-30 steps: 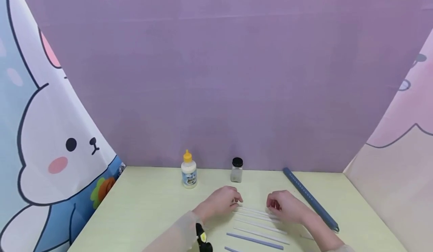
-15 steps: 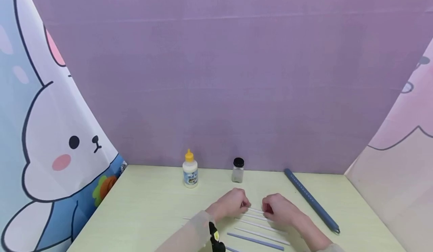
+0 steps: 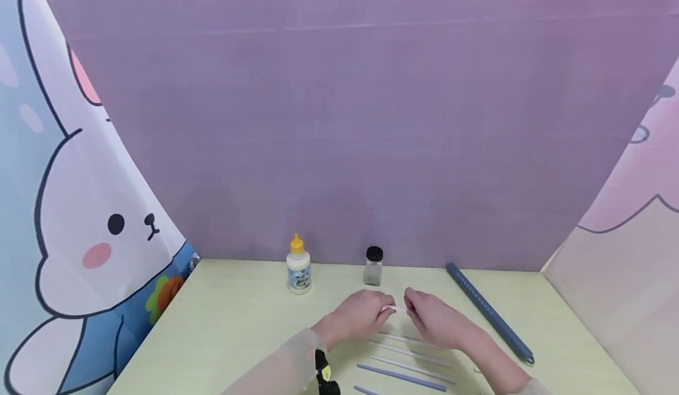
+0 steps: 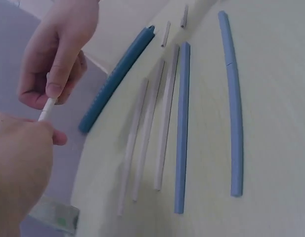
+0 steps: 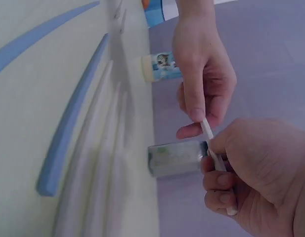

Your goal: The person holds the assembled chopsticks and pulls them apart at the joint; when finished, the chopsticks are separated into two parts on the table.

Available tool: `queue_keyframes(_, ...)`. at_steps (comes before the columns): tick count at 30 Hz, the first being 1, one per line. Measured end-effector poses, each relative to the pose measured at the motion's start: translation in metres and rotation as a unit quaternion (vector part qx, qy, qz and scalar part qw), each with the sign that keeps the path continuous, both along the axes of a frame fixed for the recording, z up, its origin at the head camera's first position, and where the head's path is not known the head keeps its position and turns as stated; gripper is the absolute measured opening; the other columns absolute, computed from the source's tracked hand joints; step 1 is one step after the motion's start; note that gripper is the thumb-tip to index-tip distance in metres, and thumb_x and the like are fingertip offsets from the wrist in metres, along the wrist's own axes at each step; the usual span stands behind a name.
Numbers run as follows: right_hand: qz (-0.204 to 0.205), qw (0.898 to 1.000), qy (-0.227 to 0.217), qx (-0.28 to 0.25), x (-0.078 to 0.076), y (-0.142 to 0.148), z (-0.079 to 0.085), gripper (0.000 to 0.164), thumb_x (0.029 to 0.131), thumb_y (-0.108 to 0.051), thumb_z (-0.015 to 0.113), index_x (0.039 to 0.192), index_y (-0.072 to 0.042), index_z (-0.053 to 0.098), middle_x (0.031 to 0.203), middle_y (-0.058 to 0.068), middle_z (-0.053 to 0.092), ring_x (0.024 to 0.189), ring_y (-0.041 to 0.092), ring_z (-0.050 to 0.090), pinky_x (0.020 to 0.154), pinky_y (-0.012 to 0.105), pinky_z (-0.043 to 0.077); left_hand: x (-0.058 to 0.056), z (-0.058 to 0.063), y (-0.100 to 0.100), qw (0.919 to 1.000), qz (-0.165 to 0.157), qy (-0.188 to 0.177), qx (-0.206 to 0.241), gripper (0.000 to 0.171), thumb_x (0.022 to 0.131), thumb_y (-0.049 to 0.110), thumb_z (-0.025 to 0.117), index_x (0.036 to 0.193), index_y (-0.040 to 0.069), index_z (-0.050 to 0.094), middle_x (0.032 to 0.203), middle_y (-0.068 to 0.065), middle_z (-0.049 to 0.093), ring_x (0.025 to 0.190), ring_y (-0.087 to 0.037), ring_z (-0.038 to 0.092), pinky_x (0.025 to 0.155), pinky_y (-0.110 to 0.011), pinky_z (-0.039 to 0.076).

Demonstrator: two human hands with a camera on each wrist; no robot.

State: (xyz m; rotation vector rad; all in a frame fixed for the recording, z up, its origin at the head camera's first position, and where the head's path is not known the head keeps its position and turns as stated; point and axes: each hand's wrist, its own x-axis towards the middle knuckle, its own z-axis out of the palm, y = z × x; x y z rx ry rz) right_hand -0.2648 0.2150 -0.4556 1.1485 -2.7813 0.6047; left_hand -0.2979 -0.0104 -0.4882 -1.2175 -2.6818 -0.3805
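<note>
I see left hand [image 3: 361,313] and right hand [image 3: 439,319] curled round one white stick [image 4: 46,109]. Its axis bridges them, in front of the jar [image 3: 373,273].

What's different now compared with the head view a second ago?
The left hand and right hand moved closer together and up, now gripping a white stick lifted off the table, where it lay before. Unmoved: three other white sticks, two blue sticks, yellow-capped bottle, black-lidded jar, dark blue bar.
</note>
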Motion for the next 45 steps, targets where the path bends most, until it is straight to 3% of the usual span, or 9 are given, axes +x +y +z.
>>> queue_keyframes(4,0.039,0.999,0.003,-0.025,0.014,-0.008,0.023,0.024,0.106,-0.003,0.06,0.088,-0.019,0.053,0.071,-0.016,0.037,0.062,-0.007,0.032,0.057,0.016,0.035,0.021,0.017,-0.012,0.998,0.017,0.052,-0.031,0.026,0.112,0.03,0.054,0.089,0.02,0.061,0.068,0.012,0.05,0.06,-0.002,0.045,0.056,-0.019,0.038)
queue_keyframes(8,0.086,0.996,0.018,-0.03,0.031,-0.015,0.043,0.028,0.107,-0.009,0.061,0.083,-0.022,0.055,0.069,-0.019,0.036,0.061,-0.011,0.031,0.056,0.013,0.035,0.048,0.033,-0.029,0.997,0.007,0.074,-0.02,0.036,0.112,0.033,0.052,0.079,0.019,0.052,0.059,0.013,0.033,0.051,-0.002,0.034,0.047,-0.019,0.029)
queue_keyframes(11,0.116,0.992,0.046,-0.025,0.042,-0.02,0.054,0.026,0.108,-0.012,0.062,0.084,-0.023,0.056,0.071,-0.02,0.037,0.064,-0.012,0.034,0.059,0.009,0.035,0.065,0.043,-0.04,0.9963,-0.006,0.085,0.001,0.041,0.113,0.036,0.051,0.075,0.02,0.049,0.058,0.014,0.028,0.049,0.0,0.029,0.046,-0.018,0.026)
queue_keyframes(15,0.14,0.987,0.069,-0.02,0.052,-0.024,0.06,0.025,0.108,-0.013,0.061,0.086,-0.022,0.054,0.073,-0.02,0.034,0.067,-0.012,0.033,0.063,0.005,0.033,0.079,0.05,-0.048,0.9951,-0.006,0.098,0.011,0.044,0.112,0.039,0.052,0.072,0.021,0.048,0.057,0.015,0.026,0.049,0.002,0.026,0.047,-0.017,0.023)
queue_keyframes(21,0.15,0.986,0.059,-0.029,0.056,-0.025,0.058,0.027,0.108,-0.01,0.06,0.086,-0.021,0.049,0.073,-0.019,0.027,0.066,-0.012,0.028,0.061,0.003,0.029,0.086,0.054,-0.051,0.9944,-0.007,0.105,0.007,0.044,0.111,0.036,0.054,0.071,0.02,0.048,0.056,0.015,0.024,0.049,0.002,0.022,0.046,-0.016,0.02)
queue_keyframes(32,0.148,0.984,0.086,-0.052,0.058,-0.02,0.052,0.028,0.106,-0.007,0.063,0.086,-0.022,0.051,0.072,-0.019,0.029,0.067,-0.014,0.029,0.062,0.002,0.031,0.091,0.059,-0.046,0.9949,-0.009,0.1,-0.002,0.044,0.112,0.035,0.054,0.071,0.018,0.049,0.056,0.014,0.022,0.048,0.001,0.023,0.046,-0.017,0.022)
queue_keyframes(39,0.163,0.983,0.069,-0.051,0.06,-0.018,0.048,0.026,0.109,-0.012,0.06,0.084,-0.019,0.052,0.071,-0.018,0.027,0.066,-0.015,0.028,0.062,0.001,0.028,0.098,0.059,-0.046,0.9925,-0.02,0.12,-0.006,0.043,0.11,0.034,0.059,0.07,0.018,0.05,0.054,0.013,0.024,0.047,0.0,0.021,0.044,-0.017,0.023)
queue_keyframes(45,0.161,0.982,0.086,-0.04,0.062,-0.017,0.048,0.025,0.107,-0.011,0.062,0.086,-0.021,0.051,0.07,-0.019,0.028,0.067,-0.016,0.026,0.061,0.001,0.028,0.1,0.059,-0.046,0.9919,-0.018,0.125,-0.01,0.042,0.11,0.035,0.058,0.071,0.019,0.052,0.052,0.013,0.029,0.045,-0.001,0.024,0.043,-0.018,0.028)
